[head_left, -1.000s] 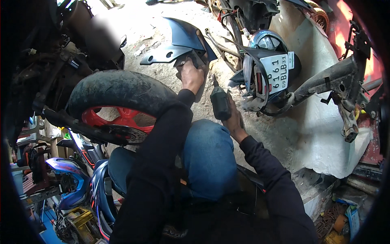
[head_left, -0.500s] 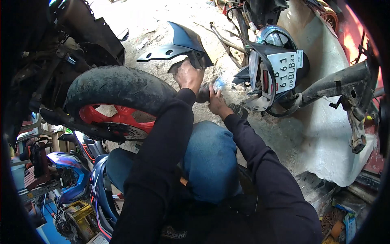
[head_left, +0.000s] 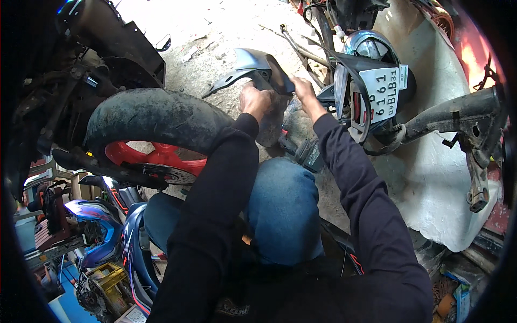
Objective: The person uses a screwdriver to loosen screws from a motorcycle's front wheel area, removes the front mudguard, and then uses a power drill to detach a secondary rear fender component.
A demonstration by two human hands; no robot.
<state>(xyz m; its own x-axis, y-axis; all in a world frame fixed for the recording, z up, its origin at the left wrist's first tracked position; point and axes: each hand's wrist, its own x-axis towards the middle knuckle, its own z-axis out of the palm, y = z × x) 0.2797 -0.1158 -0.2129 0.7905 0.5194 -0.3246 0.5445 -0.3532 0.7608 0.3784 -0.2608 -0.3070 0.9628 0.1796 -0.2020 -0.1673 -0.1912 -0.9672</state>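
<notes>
Two hands on one part. My left hand (head_left: 255, 100) is clenched on the near edge of the dark panel (head_left: 253, 60), knuckles up; the panel sits just ahead of that fist, its holed arm reaching out to the left and its blue-grey skin bulging beyond. My right hand (head_left: 305, 91) is at the panel's right edge and looks pinched onto it; the fingers underneath are hidden, so I can't tell how deep the grip goes.

To do this well: left carries the load, right only steadies and tilts. Squeeze the thick part near the left fist, not the thin holed arm, since that probably flexes or cracks first. Turn both wrists together; twisting one against the other would likely stress the panel.

Clearances: tyre (head_left: 156, 116) is to the left of my left hand, so swinging the arm that way could scuff the skin. Tail unit (head_left: 371, 94) is just right of my right hand, so that elbow is better tucked in. Power tool (head_left: 304, 152) lies on the floor below my right hand, near my knee (head_left: 283, 210); lowering the panel straight down there risks knocking it.
</notes>
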